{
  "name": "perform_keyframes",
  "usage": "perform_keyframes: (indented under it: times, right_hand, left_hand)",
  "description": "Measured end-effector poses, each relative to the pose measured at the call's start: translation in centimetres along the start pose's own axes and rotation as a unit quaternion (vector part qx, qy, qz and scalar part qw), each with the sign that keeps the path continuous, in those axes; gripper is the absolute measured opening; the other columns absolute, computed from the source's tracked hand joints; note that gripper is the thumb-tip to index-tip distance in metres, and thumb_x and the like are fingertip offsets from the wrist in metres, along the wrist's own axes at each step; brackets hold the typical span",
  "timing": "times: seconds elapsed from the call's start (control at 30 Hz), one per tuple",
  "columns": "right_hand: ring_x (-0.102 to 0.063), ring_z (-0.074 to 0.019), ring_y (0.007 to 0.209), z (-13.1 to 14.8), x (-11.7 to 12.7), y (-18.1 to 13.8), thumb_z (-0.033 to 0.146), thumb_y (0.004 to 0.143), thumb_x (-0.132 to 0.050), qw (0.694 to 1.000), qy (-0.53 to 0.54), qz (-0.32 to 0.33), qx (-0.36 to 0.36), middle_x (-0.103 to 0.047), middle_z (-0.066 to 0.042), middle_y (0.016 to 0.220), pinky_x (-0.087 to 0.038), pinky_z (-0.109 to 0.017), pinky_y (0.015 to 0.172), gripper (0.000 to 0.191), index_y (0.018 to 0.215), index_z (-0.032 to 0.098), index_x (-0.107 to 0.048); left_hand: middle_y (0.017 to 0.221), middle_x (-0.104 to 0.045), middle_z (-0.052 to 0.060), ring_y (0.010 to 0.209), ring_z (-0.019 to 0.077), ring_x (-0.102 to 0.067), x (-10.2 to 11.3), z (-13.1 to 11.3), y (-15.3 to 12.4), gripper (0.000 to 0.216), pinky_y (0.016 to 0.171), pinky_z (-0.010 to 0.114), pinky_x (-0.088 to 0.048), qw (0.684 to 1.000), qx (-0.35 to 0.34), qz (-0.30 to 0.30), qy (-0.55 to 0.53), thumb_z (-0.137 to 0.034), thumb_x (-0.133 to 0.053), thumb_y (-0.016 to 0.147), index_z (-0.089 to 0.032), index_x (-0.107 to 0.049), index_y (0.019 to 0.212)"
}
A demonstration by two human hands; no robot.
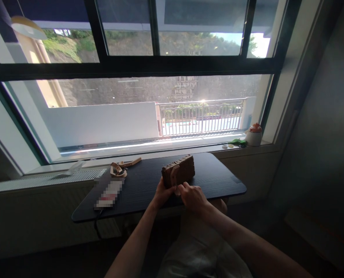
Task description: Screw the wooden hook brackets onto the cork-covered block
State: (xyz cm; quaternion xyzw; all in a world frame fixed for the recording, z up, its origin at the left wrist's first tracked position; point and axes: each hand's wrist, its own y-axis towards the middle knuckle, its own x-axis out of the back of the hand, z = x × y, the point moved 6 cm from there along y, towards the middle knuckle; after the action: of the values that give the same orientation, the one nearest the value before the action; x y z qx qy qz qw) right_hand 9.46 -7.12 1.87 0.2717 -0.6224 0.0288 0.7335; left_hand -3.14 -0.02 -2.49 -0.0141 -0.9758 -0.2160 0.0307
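brown case (183,172), tilted at desk (218,181) edge.
left hand (162,194) grasping, right hand (193,197) pinching strap (174,175); loose grip could drop it.

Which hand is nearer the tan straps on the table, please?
The left hand, at the lower left of the brown block; the right hand is farther away.

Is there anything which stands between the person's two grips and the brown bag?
Nothing visible does. The left grip holds the brown bag by its lower left, and the right grip is at the lower end of its front strap. The tan pieces lie apart, farther left on the table.
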Motion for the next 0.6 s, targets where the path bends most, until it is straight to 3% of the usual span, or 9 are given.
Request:
perform_keyframes:
  times: [0.1,0.2,0.27,0.3,0.43,0.5,0.6]
  right_hand:
    - [-0.06,-0.0168,0.074,-1.5,-0.8,0.4,0.03,0.085,-0.043,0.986,0.143,-0.049,-0.077,-0.064,-0.007,0.081,-0.04,-0.025,0.064,0.021,0.085,0.018,-0.061]
    - [-0.06,-0.0155,0.07,-3.3,-2.5,0.8,0.033,0.078,-0.052,0.916,0.36,-0.036,-0.176,-0.066,-0.005,0.075,-0.042,-0.024,0.061,0.023,0.087,0.015,-0.064]
    - [-0.06,-0.0143,0.065,-3.9,-3.2,1.0,0.03,0.075,-0.053,0.874,0.44,-0.003,-0.209,-0.066,-0.005,0.07,-0.042,-0.023,0.058,0.024,0.087,0.013,-0.064]
    - [-0.06,-0.0142,0.064,-4.0,-3.2,1.1,0.031,0.075,-0.053,0.873,0.437,0.01,-0.214,-0.066,-0.004,0.068,-0.042,-0.023,0.058,0.024,0.086,0.013,-0.064]
    - [-0.058,-0.0183,0.068,-4.5,-1.7,1.1,0.049,0.069,-0.056,0.94,0.276,0.007,-0.202,-0.064,-0.005,0.073,-0.04,-0.028,0.058,0.035,0.084,0.017,-0.061]
    - [-0.058,-0.0187,0.071,-4.5,-1.5,0.8,0.049,0.068,-0.058,0.943,0.273,0.005,-0.187,-0.064,-0.005,0.08,-0.04,-0.027,0.059,0.039,0.091,0.018,-0.058]
    - [-0.059,-0.0165,0.07,-4.2,-1.9,-0.1,0.037,0.072,-0.055,0.926,0.347,0.008,-0.151,-0.064,-0.005,0.086,-0.043,-0.026,0.059,0.038,0.105,0.019,-0.055]
  left_hand:
    - [0.09,-0.06,0.002,0.081,0.0174,-0.056,-0.1,0.0,0.1,0.051,0.076,0.032,-0.046,1.0,-0.013,0.009,-0.006,-0.021,-0.071,0.058,-0.016,-0.047,0.104]
    - [0.093,-0.06,0.002,0.084,0.0178,-0.057,-0.3,0.2,0.2,0.054,0.077,0.033,-0.046,0.999,-0.024,0.023,-0.014,-0.022,-0.07,0.06,-0.017,-0.045,0.107]
    - [0.095,-0.06,0.003,0.086,0.0186,-0.057,-0.4,0.3,0.2,0.057,0.077,0.033,-0.046,0.999,-0.027,0.024,-0.015,-0.022,-0.07,0.06,-0.018,-0.044,0.11]
    - [0.095,-0.06,0.003,0.086,0.0189,-0.057,-0.3,0.4,0.1,0.057,0.077,0.034,-0.047,0.999,-0.028,0.022,-0.016,-0.022,-0.07,0.059,-0.018,-0.043,0.11]
    - [0.091,-0.061,0.002,0.083,0.0185,-0.058,-0.3,0.6,0.1,0.053,0.076,0.034,-0.047,0.999,-0.03,0.025,-0.024,-0.024,-0.07,0.061,-0.018,-0.045,0.107]
    - [0.09,-0.061,0.001,0.083,0.0183,-0.058,-0.3,0.6,0.1,0.051,0.077,0.034,-0.047,0.999,-0.028,0.028,-0.025,-0.024,-0.07,0.061,-0.018,-0.046,0.106]
    - [0.092,-0.06,0.002,0.084,0.0189,-0.057,-0.2,0.5,0.1,0.053,0.076,0.033,-0.047,0.999,-0.019,0.024,-0.023,-0.023,-0.07,0.06,-0.017,-0.047,0.107]
